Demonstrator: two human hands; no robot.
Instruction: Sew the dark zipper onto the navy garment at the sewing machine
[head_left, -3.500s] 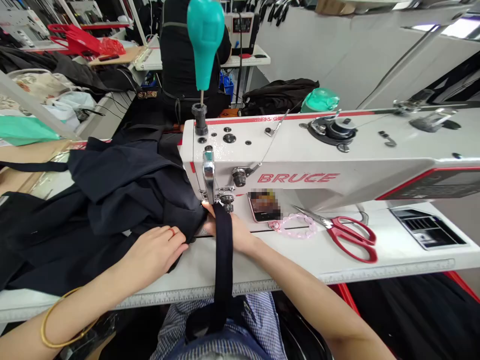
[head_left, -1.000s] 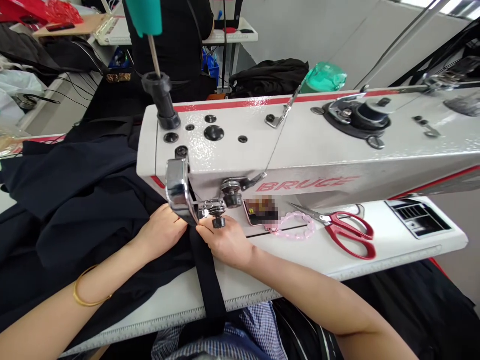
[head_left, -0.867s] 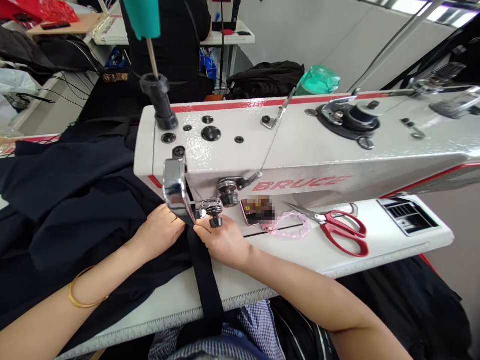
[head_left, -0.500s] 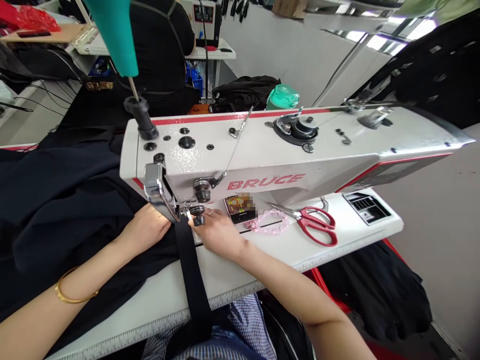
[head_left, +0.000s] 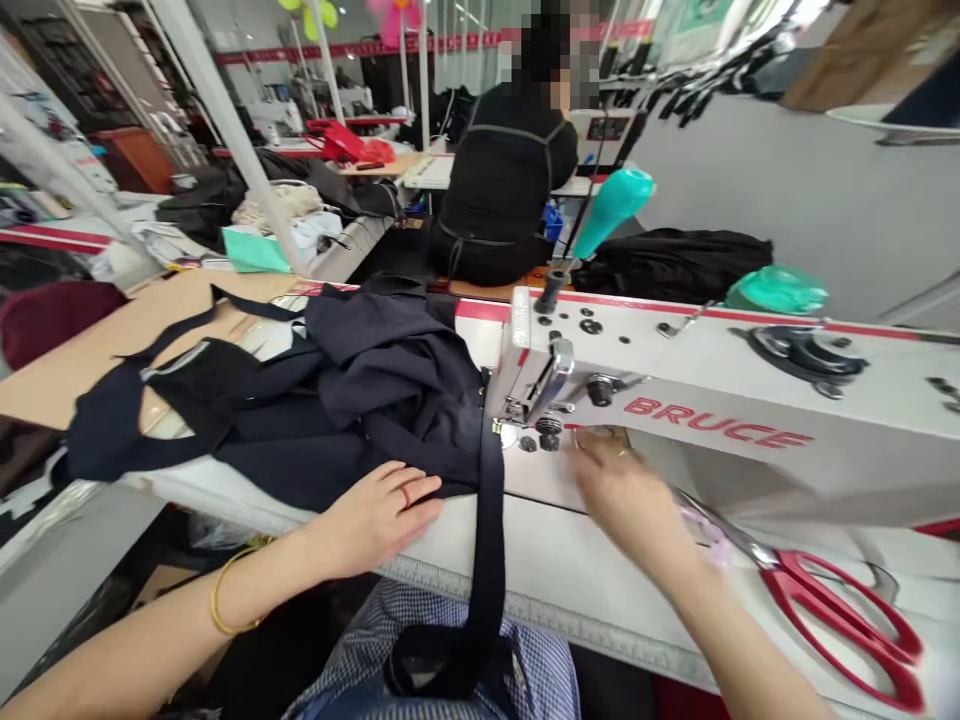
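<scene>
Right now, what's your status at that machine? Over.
Left hand at near edge of dark cloth; right hand blurred, apart from strap, grip unclear. Strap runs over table edge. Red scissors lie clear of cloth.

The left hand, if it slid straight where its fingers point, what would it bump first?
Probably the dark strap, a little ahead of the left hand, which seems to rest on the dark cloth. How high the strap sits there is hard to judge.

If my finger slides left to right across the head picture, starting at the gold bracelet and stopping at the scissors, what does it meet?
Gold bracelet, left hand, dark strap, right hand, red-handled scissors.
</scene>
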